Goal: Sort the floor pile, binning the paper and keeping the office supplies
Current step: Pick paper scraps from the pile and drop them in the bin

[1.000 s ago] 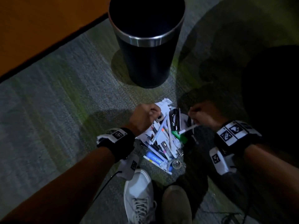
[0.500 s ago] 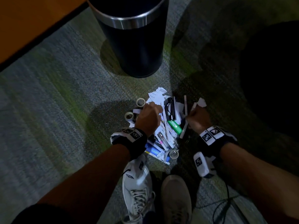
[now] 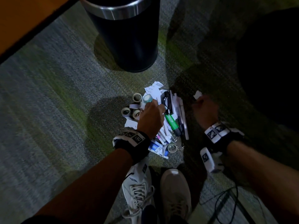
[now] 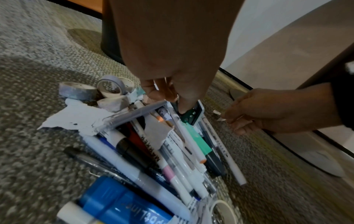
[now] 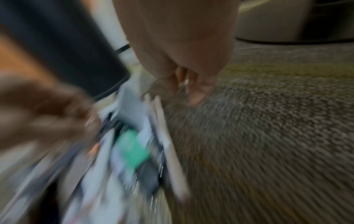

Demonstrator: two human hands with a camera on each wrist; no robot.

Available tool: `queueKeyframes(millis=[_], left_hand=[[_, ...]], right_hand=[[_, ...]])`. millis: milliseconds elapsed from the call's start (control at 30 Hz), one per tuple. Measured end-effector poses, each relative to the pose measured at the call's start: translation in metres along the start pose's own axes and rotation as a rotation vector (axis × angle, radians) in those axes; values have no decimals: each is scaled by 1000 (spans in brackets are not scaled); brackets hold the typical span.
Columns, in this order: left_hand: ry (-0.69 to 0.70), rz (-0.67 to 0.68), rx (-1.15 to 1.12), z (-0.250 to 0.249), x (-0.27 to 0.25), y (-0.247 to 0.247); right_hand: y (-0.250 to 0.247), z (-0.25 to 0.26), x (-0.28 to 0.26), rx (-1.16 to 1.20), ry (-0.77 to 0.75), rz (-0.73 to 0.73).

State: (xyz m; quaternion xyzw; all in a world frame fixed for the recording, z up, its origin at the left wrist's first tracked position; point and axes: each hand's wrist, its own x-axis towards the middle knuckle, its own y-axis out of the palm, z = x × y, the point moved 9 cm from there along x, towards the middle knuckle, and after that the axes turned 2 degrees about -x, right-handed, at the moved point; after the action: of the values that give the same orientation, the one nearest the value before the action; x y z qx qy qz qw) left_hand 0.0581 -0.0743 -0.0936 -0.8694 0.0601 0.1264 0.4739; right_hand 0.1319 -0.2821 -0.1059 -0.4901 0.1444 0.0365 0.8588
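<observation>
Head view: right hand (image 3: 204, 109), now clear of the pile (image 3: 163, 125), grips a paper scrap (image 3: 197, 94); left hand (image 3: 151, 118) has reached in, grip unclear.

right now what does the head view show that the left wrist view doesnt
Only the head view shows the dark round bin's steel rim and two pale shoes. Only the left wrist view shows the blue glue stick and a marker's lettering. Both show the grey tape rolls, the green highlighter, the left hand and the right hand pinching a white paper scrap.
</observation>
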Motion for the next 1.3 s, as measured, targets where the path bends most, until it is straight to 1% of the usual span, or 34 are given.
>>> queueKeyframes(millis=[33, 67, 100, 133, 167, 267, 367, 400, 433, 533, 567, 600, 633, 733, 800, 867, 967, 1033, 1067, 1133, 1167, 1200, 1267, 1300], left_hand=[[16, 6, 1, -2, 1, -1], [28, 13, 9, -2, 3, -2], [35, 16, 20, -2, 5, -4], [43, 14, 32, -1, 8, -6], [58, 4, 43, -2, 11, -9], [146, -25, 93, -6, 26, -14], [196, -27, 58, -14, 40, -17], [197, -3, 52, -19, 45, -16], [184, 52, 72, -24, 50, -13], [101, 292, 152, -31, 62, 10], [99, 353, 171, -32, 62, 17], [114, 387, 199, -35, 61, 22], [132, 393, 227, -37, 60, 26], [145, 319, 258, -40, 57, 22], [127, 259, 221, -38, 56, 14], [121, 163, 107, -30, 55, 3], [143, 14, -75, -8, 52, -23], [60, -3, -149, 19, 52, -41], [18, -12, -202, 34, 52, -50], [-65, -64, -308, 64, 51, -73], [-89, -92, -289, 78, 50, -83], [-105, -124, -199, 90, 49, -94], [-93, -78, 50, 104, 47, -102], [-74, -67, 137, 107, 45, -105]], right_hand=[[-4, -7, 8, 9, 57, -31], [-4, -12, 15, 16, 113, -23], [-1, -16, 22, 5, 154, 6], [4, -18, 29, -20, 159, 32], [7, -17, 34, -47, 140, 52], [14, -5, 46, -86, -9, 71], [15, 1, 48, -90, -40, 108], [14, 1, 46, -58, -34, 117], [11, 2, 42, -15, -23, 120], [13, -2, 27, 44, -41, 126], [17, -6, 21, 37, -55, 148], [22, -12, 18, 43, -64, 160], [23, -15, 13, 81, -53, 168], [19, -35, 8, 172, 41, 121], [24, -44, 1, 174, 77, 154], [38, -40, -10, 125, 47, 253], [54, -20, -16, -60, -58, 359], [54, -2, -12, -117, -131, 366], [51, 5, -10, -108, -141, 351], [43, 17, -3, -52, -109, 315], [40, 21, 1, -5, -80, 292], [36, 26, 4, 39, -64, 256], [35, 36, 11, 100, -54, 228], [40, 42, 14, 115, -61, 256]])
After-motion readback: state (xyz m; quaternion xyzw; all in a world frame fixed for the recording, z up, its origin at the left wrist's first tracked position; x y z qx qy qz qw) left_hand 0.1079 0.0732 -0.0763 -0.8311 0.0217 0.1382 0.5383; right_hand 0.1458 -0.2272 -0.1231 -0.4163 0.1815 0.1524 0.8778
